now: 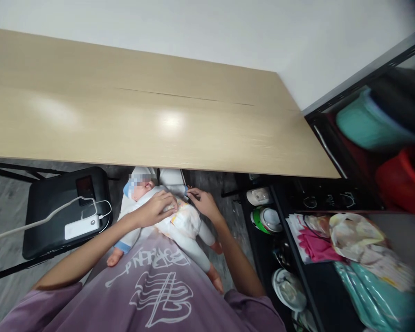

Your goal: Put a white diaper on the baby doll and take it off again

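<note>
A pale wooden worktop (152, 120) fills the far view; below its near edge a baby doll (173, 221) in white lies on the person's lap; the left hand (157, 208) rests on its chest, fingers spread loosely; the right hand (203, 203) pinches a small dark item, too small to identify, beside the doll's shoulder; a white power bank (82, 228) sits on a black seat (51, 207) at left.

A baby doll (166, 216) in pale clothes lies face-up across a lap, head toward the wooden table's edge.
</note>
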Demonstrator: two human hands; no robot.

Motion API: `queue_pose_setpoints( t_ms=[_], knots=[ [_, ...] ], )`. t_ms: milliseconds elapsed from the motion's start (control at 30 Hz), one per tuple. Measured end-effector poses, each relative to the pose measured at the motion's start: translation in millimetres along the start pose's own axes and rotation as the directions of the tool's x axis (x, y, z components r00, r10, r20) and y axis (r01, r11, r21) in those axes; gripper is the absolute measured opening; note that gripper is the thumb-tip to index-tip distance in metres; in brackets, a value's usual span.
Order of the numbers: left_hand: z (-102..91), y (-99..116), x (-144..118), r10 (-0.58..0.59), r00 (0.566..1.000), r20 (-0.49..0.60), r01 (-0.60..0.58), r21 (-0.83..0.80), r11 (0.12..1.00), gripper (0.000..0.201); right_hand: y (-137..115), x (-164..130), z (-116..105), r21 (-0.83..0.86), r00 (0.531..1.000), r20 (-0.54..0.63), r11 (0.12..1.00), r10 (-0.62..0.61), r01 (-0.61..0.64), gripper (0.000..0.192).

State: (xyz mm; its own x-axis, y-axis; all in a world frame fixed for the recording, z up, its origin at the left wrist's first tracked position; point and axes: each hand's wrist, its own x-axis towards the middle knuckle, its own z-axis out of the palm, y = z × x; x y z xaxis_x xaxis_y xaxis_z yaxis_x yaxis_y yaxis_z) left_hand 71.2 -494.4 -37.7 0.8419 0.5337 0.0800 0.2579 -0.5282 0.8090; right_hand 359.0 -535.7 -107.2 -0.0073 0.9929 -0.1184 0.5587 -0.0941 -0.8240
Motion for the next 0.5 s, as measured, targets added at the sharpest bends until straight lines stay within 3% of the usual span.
queue_pose_setpoints(
  t_ms=[67, 167, 267, 367, 433, 500],
  knots=[
    [-3.6, 5, -4, -0.019, 1.0, -0.012, 0.02, 0.024, 1.0, 0.029, -20, -3, -4, 0.041, 0.989, 0.077, 0.992, -0.125, 0.122, 0.03],
    [-19.7, 22, -23, -0.061, 0.998, -0.011, 0.061, 0.005, 0.998, 0.028, -57, -9, -5, 0.119, 0.911, 0.225, 0.938, -0.345, 0.326, 0.04],
    [-38.4, 44, -54, -0.081, 0.987, 0.137, 0.087, -0.041, 0.995, 0.023, -83, -15, 0, 0.123, 0.844, 0.304, 0.896, -0.443, 0.426, 0.034],
    [-46.8, 56, -82, -0.096, 0.949, 0.301, 0.125, -0.078, 0.989, 0.018, -90, -28, -10, 0.054, 0.853, 0.315, 0.905, -0.416, 0.421, 0.028],
    [-45.9, 56, -89, -0.094, 0.935, 0.342, 0.14, -0.112, 0.984, 0.018, -83, -44, -27, 0.023, 0.885, 0.352, 0.948, -0.305, 0.318, 0.035],
    [-40.8, 51, -80, -0.073, 0.946, 0.315, 0.117, -0.123, 0.986, 0.022, -71, -63, -48, -0.002, 0.906, 0.404, 0.99, -0.125, 0.138, 0.047]
  ],
)
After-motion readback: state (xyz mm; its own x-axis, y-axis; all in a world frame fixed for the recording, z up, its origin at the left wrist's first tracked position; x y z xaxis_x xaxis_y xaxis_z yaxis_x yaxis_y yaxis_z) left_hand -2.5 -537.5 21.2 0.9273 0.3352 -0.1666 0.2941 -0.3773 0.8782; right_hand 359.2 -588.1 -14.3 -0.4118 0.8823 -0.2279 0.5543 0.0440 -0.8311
